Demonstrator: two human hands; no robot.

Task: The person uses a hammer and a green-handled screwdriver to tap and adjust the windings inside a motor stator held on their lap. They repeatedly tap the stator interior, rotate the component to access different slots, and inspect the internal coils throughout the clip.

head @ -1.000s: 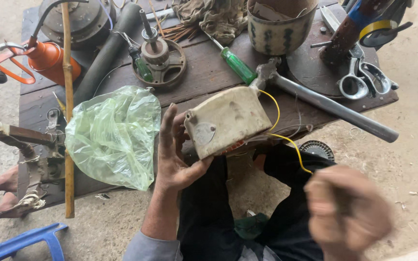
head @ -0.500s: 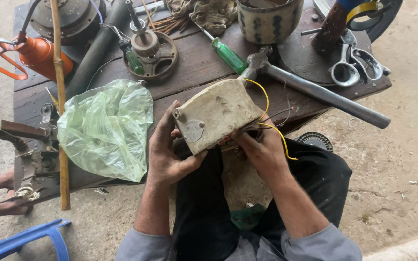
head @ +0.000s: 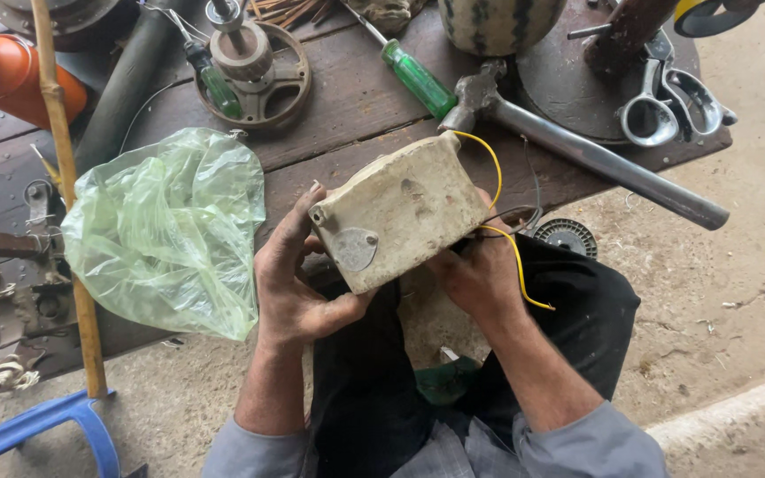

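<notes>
Over the near edge of the wooden workbench (head: pixel 356 88), above the lap, both hands have a grimy off-white box (head: pixel 397 211) clamped between them. Left hand (head: pixel 298 279) cups it from the left, palm up, thumb under the bottom corner by the grey oval plate (head: pixel 353 249), fingers stretched up along the side. Right hand (head: pixel 480 270) is wrapped round the lower right end, knuckles toward the camera, its fingertips hidden behind the box. A yellow wire (head: pixel 508 232) loops out of the box over that wrist.

Compared with half a second ago, the grip looks basically the same, just tipped so the box's long side runs up and to the right. A second ago only the left hand held it and the right was a blur down low.

Just left of the left hand sits a crumpled green plastic bag (head: pixel 166 230). A hammer (head: pixel 577 146) and a green-handled screwdriver (head: pixel 413 75) lie on the bench behind the box.
</notes>
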